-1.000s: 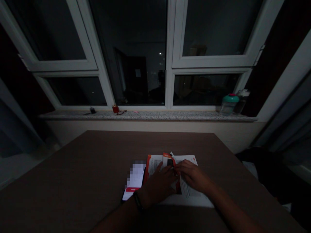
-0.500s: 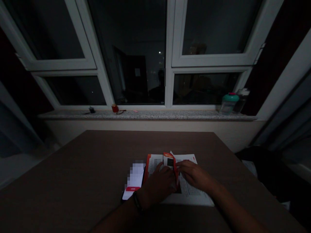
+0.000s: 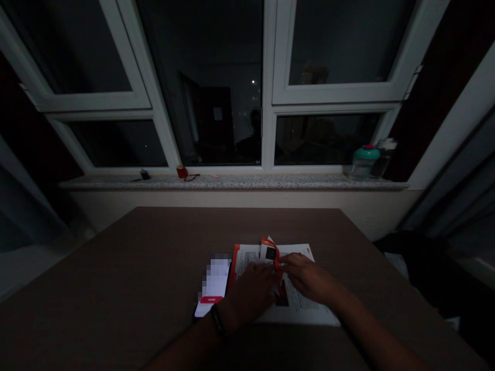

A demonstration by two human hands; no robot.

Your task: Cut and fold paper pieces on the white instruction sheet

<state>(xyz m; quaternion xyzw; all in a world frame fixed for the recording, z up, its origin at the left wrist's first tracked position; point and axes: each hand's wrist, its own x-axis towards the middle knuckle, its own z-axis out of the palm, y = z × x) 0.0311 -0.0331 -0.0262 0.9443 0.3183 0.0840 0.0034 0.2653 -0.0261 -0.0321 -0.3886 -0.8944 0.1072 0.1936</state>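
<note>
A folded paper flap with an orange edge [image 3: 270, 252] stands up from a printed white sheet with orange borders [image 3: 297, 309] on the table. My right hand [image 3: 305, 278] lies on the sheet, its fingertips pinching the flap's orange strip. My left hand [image 3: 251, 293] rests over the sheet's left part, fingers reaching the flap, though dim light hides their grip. Left of that hand lies a phone [image 3: 212, 286] with a lit screen and a red mark. A dark band [image 3: 218, 322] circles my left wrist.
The sheet and phone lie on a brown wooden table [image 3: 135, 268]. Beyond its far edge is a speckled stone windowsill [image 3: 232, 182] holding a teal-lidded jar [image 3: 363, 163], a bottle [image 3: 384, 159], a small red item [image 3: 181, 171] and glasses [image 3: 191, 178].
The orange-edged flap now stands higher and curves up between my hands. My right hand has shifted slightly left, and the view has tilted a little.
</note>
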